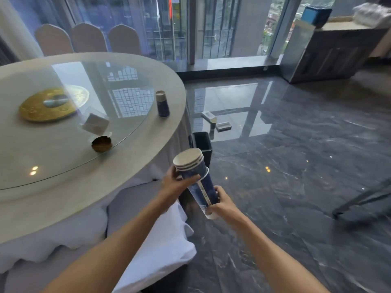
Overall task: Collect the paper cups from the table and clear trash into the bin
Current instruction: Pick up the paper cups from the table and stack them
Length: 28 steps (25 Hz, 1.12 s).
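A nested stack of blue and white paper cups (197, 178) is held tilted between both hands, just off the table's edge. My left hand (176, 183) grips the stack near its open rims. My right hand (220, 203) holds its lower end. One more blue paper cup (162, 104) stands upside down near the right edge of the round table (63, 191). A small black bin (202, 144) stands on the floor beside the table, just beyond the stack.
On the glass turntable (131, 115) lie a gold disc (45, 107), a clear holder with white napkins (95, 122) and a small gold dish (101, 144). White-covered chairs (88, 39) stand behind the table. Two small objects (215, 121) lie on the dark marble floor. A cabinet (336, 51) is at the far right.
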Motion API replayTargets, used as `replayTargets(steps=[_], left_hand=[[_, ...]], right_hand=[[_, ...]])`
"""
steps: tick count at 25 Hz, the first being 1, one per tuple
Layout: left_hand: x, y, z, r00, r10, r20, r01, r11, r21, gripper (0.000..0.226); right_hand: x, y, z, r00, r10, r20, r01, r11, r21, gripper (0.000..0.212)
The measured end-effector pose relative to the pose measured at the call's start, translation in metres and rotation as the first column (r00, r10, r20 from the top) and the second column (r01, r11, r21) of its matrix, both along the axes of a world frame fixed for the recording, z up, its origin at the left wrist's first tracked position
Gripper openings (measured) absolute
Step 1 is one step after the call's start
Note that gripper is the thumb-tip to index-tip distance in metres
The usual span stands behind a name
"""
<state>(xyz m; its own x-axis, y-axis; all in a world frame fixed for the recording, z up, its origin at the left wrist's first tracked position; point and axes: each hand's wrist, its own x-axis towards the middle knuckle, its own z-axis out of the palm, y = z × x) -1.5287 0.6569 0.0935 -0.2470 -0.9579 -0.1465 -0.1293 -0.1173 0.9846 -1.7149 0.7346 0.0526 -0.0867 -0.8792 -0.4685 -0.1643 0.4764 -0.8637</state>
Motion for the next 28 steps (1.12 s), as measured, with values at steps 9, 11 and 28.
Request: replayTargets(steps=[9,11,28], left_hand=[[-0.121,0.024,-0.001,0.985,-0.137,0.107,0.132,0.99,0.052,0.075],[-0.14,0.016,-0.008,0.989,-0.105,0.109,0.102,0.994,0.038,0.072],[-0.304,-0.149,-0.06,0.957,-0.254,0.141,0.248,0.967,0.06,0.066]], right_hand=[[-0.106,0.033,0.013,0.997,0.001,0.079,0.007,0.995,-0.102,0.069],[-0.121,0.031,0.013,0.997,0.037,0.066,-0.03,0.994,-0.103,0.068],[-0.274,-0.194,0.043,0.762,0.277,-0.585,-0.317,0.948,0.037,0.072]])
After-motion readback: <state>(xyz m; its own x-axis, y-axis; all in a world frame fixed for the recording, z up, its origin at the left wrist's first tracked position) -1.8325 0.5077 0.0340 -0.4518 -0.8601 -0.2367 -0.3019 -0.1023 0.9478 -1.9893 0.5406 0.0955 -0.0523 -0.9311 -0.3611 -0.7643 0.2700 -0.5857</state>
